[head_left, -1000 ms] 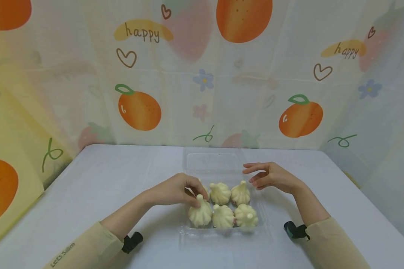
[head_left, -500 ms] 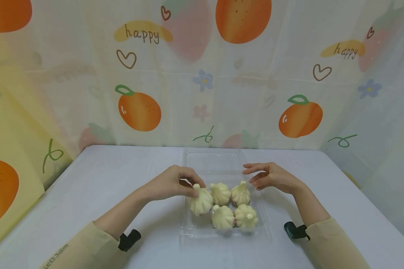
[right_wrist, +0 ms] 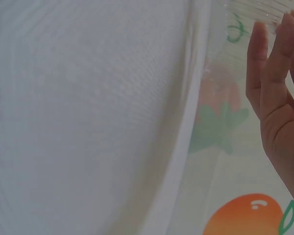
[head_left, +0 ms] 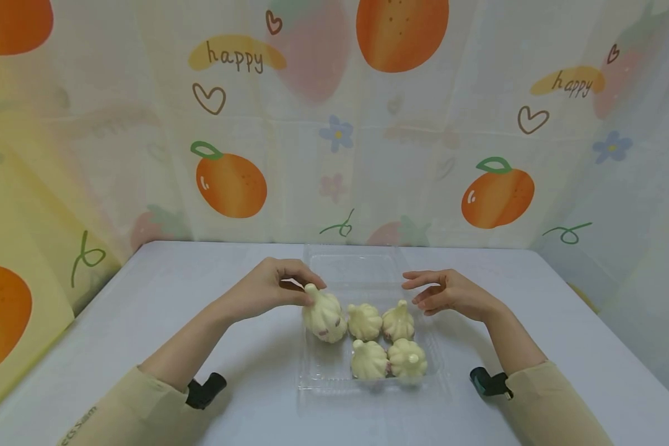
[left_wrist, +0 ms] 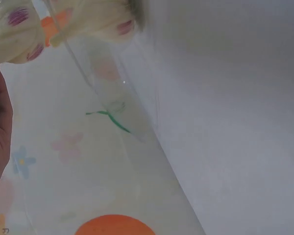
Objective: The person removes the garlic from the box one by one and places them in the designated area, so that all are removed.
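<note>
My left hand [head_left: 264, 286] pinches a cream garlic bulb [head_left: 322, 317] by its stem, holding it tilted over the left side of a clear plastic box [head_left: 324, 373]. Purple streaks mark the held garlic bulb [left_wrist: 14, 32] in the left wrist view, where another bulb [left_wrist: 100, 19] shows beyond it. Several more garlic bulbs [head_left: 369, 359] sit in the box in two rows; the back left one is mostly hidden behind the held bulb. Beside the box's back right corner, my right hand [head_left: 456, 291] holds nothing, its fingers [right_wrist: 279, 54] loosely bent and apart.
The box's clear lid [head_left: 352, 270] lies folded back towards the far edge of the white table [head_left: 228, 396]. Behind the table hangs a fruit-printed curtain [head_left: 412, 148]. A black wrist camera [head_left: 206, 390] sits at the left cuff, another at the right.
My left hand has taken hold of the front left garlic bulb and lifted it up, back and to the left, baring that corner of the box. The right hand stays in place.
</note>
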Motion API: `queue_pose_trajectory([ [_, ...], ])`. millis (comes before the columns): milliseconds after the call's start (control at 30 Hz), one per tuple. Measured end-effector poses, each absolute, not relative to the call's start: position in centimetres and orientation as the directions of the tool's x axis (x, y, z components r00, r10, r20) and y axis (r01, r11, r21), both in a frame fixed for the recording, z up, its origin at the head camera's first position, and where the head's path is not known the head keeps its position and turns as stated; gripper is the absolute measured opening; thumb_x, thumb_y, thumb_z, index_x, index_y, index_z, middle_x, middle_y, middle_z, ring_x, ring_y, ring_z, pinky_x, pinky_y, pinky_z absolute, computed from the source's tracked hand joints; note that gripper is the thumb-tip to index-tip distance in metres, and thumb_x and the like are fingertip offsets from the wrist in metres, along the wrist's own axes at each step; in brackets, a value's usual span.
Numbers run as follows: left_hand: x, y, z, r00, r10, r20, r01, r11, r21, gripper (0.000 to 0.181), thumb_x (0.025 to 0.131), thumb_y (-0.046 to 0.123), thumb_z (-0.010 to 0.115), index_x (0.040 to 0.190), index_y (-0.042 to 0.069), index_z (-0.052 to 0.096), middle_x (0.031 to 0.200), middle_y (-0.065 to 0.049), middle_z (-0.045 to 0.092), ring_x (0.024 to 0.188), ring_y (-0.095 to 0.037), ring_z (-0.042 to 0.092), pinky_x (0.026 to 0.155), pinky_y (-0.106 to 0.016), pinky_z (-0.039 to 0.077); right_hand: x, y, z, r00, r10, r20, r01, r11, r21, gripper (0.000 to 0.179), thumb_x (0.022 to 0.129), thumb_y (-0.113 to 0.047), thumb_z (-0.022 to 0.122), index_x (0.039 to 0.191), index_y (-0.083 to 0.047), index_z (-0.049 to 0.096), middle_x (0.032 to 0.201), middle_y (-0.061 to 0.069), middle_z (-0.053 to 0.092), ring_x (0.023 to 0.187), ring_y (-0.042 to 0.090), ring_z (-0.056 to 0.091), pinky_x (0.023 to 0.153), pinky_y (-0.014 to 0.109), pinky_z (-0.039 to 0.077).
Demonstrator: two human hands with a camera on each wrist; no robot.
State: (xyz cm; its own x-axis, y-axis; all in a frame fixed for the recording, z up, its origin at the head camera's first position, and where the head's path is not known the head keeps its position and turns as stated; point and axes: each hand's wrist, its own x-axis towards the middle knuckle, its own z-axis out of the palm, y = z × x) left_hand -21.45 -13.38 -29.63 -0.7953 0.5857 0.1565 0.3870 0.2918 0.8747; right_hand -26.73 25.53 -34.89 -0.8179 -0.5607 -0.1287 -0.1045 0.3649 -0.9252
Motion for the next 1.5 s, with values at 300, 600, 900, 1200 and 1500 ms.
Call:
queue_pose_trajectory([
  [300,-22.7,-15.5,-29.0,-0.879,0.434,0.196,0.374,0.374,0.848,0.026,0.086,0.015,0.075,0.112,0.014,0.073,0.112,-0.007,0.071,0.101,-0.015,0.066,0.089,-0.024,0.057,-26.7,25.6,-34.8,-0.821,-0.556,-0.132,-0.107,0.376,-0.921,0.053,0.087,-0.011,0.069,0.135,0.006,0.055,0.16,0.021,0.031,0.104,0.019,0.066,0.084,0.032,0.059],
  [600,-24.0,-18.2,-30.0,-0.948,0.262,0.182,0.284,0.435,0.854,0.03,0.088,0.021,0.074,0.116,0.011,0.071,0.125,-0.008,0.067,0.098,-0.009,0.067,0.089,-0.023,0.053,-26.8,25.6,-35.0,-0.817,-0.561,-0.136,-0.099,0.369,-0.924,0.052,0.087,-0.01,0.068,0.135,0.005,0.055,0.16,0.019,0.032,0.101,0.015,0.067,0.083,0.031,0.059],
  [900,-24.7,-20.3,-30.5,-0.974,0.147,0.171,0.222,0.485,0.846,0.037,0.089,0.028,0.073,0.122,0.013,0.069,0.1,0.01,0.071,0.094,-0.004,0.063,0.091,-0.028,0.045,-26.8,25.7,-35.1,-0.816,-0.561,-0.137,-0.099,0.37,-0.924,0.052,0.088,-0.009,0.068,0.135,0.006,0.055,0.161,0.019,0.031,0.101,0.017,0.067,0.083,0.031,0.059],
  [1200,-25.9,-20.8,-31.5,-0.975,0.095,0.202,0.219,0.574,0.789,0.034,0.09,0.021,0.072,0.121,0.01,0.07,0.109,-0.011,0.072,0.096,-0.009,0.061,0.087,-0.029,0.044,-26.8,25.7,-34.9,-0.815,-0.565,-0.131,-0.111,0.374,-0.921,0.052,0.087,-0.01,0.068,0.135,0.005,0.055,0.16,0.019,0.032,0.1,0.014,0.067,0.083,0.031,0.059],
  [1500,-27.5,-20.6,-32.7,-0.975,0.067,0.211,0.205,0.628,0.75,0.031,0.089,0.014,0.07,0.119,0.006,0.07,0.113,-0.017,0.073,0.103,-0.022,0.066,0.085,-0.024,0.047,-26.8,25.6,-34.8,-0.812,-0.568,-0.135,-0.107,0.373,-0.922,0.052,0.087,-0.008,0.068,0.136,0.005,0.055,0.16,0.019,0.032,0.099,0.012,0.067,0.083,0.031,0.059],
])
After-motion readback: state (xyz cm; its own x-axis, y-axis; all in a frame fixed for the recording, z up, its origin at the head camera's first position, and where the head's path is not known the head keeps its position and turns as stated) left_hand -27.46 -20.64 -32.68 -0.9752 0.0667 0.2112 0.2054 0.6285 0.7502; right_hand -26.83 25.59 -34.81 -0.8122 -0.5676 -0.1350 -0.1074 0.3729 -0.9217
